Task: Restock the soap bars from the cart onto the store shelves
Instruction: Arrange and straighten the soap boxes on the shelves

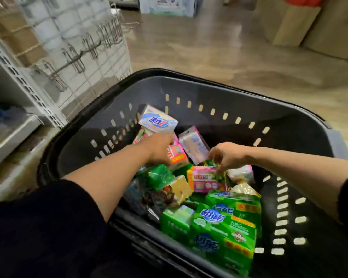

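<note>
Both hands reached into the cart [289,125]; the left hand [161,147] gripped a white-and-blue soap bar [158,119] toward the far-left wall; the right hand [226,156], fingers curled, pinched at a pink pack [204,180] mid-cart, nearer it.

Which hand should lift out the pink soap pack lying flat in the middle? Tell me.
Right. The right hand already has its fingertips on the pink soap pack, while the left hand is busy with another bar further back.
</note>
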`<state>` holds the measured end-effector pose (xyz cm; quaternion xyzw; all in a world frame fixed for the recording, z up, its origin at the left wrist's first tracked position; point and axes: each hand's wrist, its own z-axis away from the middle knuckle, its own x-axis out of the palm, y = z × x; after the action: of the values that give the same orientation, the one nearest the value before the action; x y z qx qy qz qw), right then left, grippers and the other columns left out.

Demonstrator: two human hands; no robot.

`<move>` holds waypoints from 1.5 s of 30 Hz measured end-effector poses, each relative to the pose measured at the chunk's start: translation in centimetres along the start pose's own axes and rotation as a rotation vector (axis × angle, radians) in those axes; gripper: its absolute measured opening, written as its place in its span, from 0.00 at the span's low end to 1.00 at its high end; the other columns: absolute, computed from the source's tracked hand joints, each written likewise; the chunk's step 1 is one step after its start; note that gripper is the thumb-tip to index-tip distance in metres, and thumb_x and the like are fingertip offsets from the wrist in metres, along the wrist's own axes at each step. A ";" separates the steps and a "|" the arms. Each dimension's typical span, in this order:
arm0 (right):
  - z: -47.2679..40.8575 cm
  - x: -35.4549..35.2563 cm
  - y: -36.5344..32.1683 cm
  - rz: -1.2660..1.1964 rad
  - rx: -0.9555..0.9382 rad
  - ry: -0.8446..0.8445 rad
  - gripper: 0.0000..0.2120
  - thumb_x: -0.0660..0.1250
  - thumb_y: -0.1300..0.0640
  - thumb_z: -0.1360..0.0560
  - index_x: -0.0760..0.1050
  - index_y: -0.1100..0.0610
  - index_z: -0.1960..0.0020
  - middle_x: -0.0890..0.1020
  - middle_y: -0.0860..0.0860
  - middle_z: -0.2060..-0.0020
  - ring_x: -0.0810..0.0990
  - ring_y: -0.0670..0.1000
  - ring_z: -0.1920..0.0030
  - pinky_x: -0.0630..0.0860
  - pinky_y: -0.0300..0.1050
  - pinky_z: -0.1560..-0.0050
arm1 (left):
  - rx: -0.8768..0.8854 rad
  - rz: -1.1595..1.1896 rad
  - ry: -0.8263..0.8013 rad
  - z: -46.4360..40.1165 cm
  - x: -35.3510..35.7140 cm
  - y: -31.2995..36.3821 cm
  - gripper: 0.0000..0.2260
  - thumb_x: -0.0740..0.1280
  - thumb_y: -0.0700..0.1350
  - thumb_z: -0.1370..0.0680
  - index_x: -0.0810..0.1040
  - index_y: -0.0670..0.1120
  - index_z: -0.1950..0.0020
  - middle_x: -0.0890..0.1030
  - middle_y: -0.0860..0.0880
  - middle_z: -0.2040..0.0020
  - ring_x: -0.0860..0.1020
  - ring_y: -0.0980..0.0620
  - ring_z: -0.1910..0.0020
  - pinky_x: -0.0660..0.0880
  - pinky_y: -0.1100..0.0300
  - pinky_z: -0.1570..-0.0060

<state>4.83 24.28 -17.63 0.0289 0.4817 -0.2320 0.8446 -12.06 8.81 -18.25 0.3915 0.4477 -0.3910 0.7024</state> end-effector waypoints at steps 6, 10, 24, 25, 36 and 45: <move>-2.4 3.2 -0.1 0.198 0.057 -0.142 0.29 0.76 0.42 0.36 0.72 0.54 0.41 0.77 0.53 0.43 0.72 0.54 0.43 0.70 0.44 0.51 | -0.045 -0.059 -0.243 -0.3 4.3 -3.2 0.46 0.79 0.46 0.35 0.56 0.45 0.24 0.66 0.42 0.29 0.68 0.42 0.31 0.68 0.51 0.34; -2.4 2.6 0.1 0.077 0.104 -0.132 0.27 0.77 0.44 0.35 0.75 0.55 0.42 0.78 0.52 0.45 0.74 0.52 0.45 0.70 0.42 0.52 | 0.003 0.006 -0.261 -0.2 4.9 -4.0 0.45 0.80 0.40 0.38 0.59 0.45 0.27 0.69 0.44 0.30 0.69 0.43 0.31 0.69 0.49 0.36; -0.8 -1.4 0.5 -0.496 0.067 -0.096 0.12 0.78 0.63 0.41 0.84 0.57 0.58 0.84 0.52 0.60 0.79 0.51 0.57 0.76 0.42 0.63 | 0.318 -0.444 -0.175 0.8 3.6 -2.2 0.42 0.66 0.32 0.28 0.49 0.56 0.22 0.68 0.47 0.34 0.75 0.42 0.42 0.74 0.48 0.49; -0.6 -1.8 0.7 -0.532 0.055 -0.099 0.12 0.78 0.64 0.40 0.84 0.58 0.56 0.84 0.52 0.60 0.79 0.50 0.58 0.76 0.41 0.63 | 0.322 -0.447 -0.185 0.8 3.5 -2.2 0.42 0.67 0.33 0.28 0.49 0.55 0.22 0.67 0.47 0.33 0.75 0.42 0.41 0.74 0.48 0.48; 0.5 -4.7 2.5 -0.787 0.027 0.011 0.11 0.76 0.62 0.33 0.83 0.61 0.51 0.86 0.54 0.57 0.84 0.52 0.53 0.81 0.47 0.51 | 0.314 -0.426 -0.233 0.5 3.7 -2.9 0.40 0.73 0.38 0.34 0.59 0.48 0.25 0.67 0.49 0.32 0.74 0.45 0.39 0.76 0.50 0.48; 0.5 -5.2 2.8 -0.822 0.020 0.101 0.11 0.77 0.64 0.37 0.84 0.64 0.55 0.86 0.56 0.59 0.85 0.55 0.54 0.82 0.51 0.50 | 0.159 0.027 -0.032 1.6 0.7 -4.2 0.30 0.80 0.46 0.41 0.76 0.48 0.41 0.77 0.53 0.49 0.76 0.52 0.49 0.70 0.63 0.51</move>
<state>4.15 28.52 -13.58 -0.1461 0.4917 -0.5530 0.6566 -15.09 5.58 -19.24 0.4458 0.3985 -0.4222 0.6813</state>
